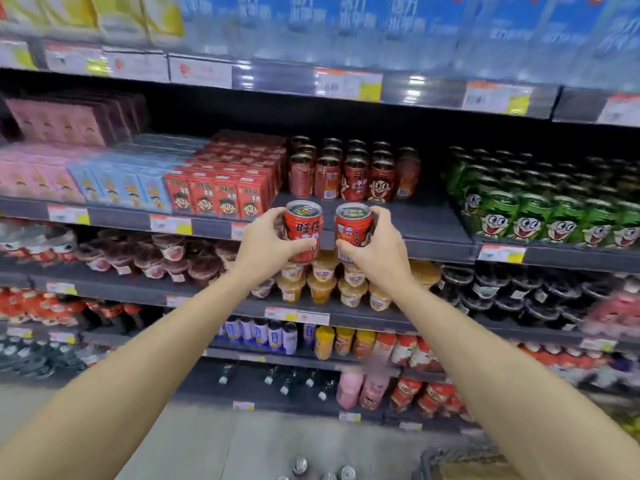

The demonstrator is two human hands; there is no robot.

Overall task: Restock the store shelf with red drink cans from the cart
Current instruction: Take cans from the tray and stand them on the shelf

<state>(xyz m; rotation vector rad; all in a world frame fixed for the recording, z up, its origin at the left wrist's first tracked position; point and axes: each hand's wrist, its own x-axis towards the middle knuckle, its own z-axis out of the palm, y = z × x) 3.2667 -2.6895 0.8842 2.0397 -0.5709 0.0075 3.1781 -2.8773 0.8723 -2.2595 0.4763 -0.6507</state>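
Bottom edge: can tops poke up, blurred, with a cart rim just right of them. Both forearms reach up and forward from the lower corners.

Left hand grips the left can, fingers curled behind it, thumb across the lower front. Right hand grips the right can the same way, thumb on the lower front, fingers wrapped round the far right side. Cans upright, side by side, a narrow gap between them, held just in front of the shelf edge.

Cans are red with white and black print, silver tops with foil seals.

Beyond the edge the shelf board is bare in front of the shelved red cans, which stand in rows further back. Red cartons close off the bare patch on the left, green cans on the right. Dark headroom above the rows under the upper shelf.
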